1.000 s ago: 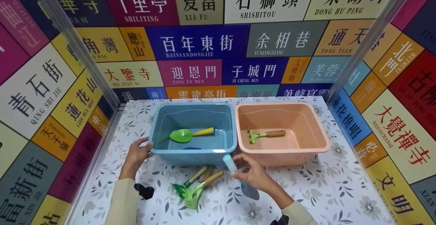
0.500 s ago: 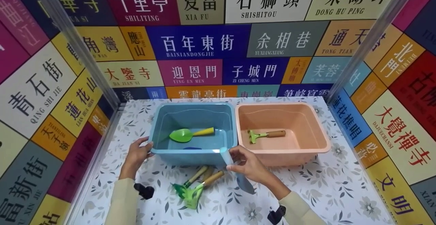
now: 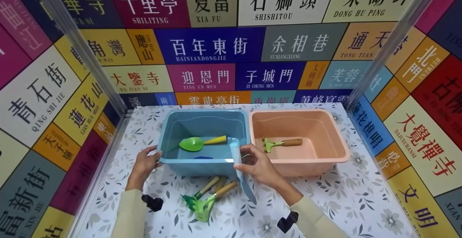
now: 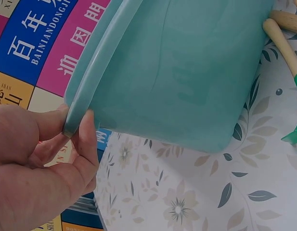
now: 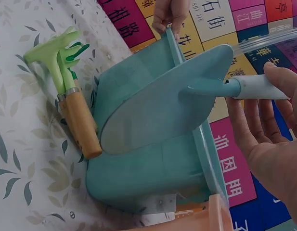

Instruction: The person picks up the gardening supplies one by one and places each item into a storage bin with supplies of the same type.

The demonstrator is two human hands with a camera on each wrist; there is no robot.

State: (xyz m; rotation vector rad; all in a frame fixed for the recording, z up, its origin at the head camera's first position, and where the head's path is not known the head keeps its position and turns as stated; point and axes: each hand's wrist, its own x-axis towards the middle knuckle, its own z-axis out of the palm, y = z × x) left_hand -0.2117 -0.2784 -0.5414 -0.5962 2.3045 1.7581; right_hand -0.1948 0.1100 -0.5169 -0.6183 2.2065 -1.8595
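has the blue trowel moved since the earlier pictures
Yes: against the blue tub in the head view, the blue trowel has moved left and up the picture, its handle end now appearing above the front rim.

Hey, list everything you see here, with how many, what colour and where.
Blue bin: 1, blue, table's left
Peach bin: 1, peach, right of it
Blue trowel: 1, blue with paler handle, held near the blue bin's near right corner
Green trowel: 1, green and yellow, inside blue bin
Partly hidden item: 1, dark blue, inside blue bin
Small rake: 1, green and wood, inside peach bin
Piled tools: at least 2, green and wood, before blue bin
Table: 1, white floral, underneath
Sign-patterned walls: 3, multicoloured, back and sides
Wrist devices: 2, black, by the sleeves
Sleeves: 2, beige, near edge
Left hand: 1, pinching blue bin's rim
Right hand: 1, holding blue trowel
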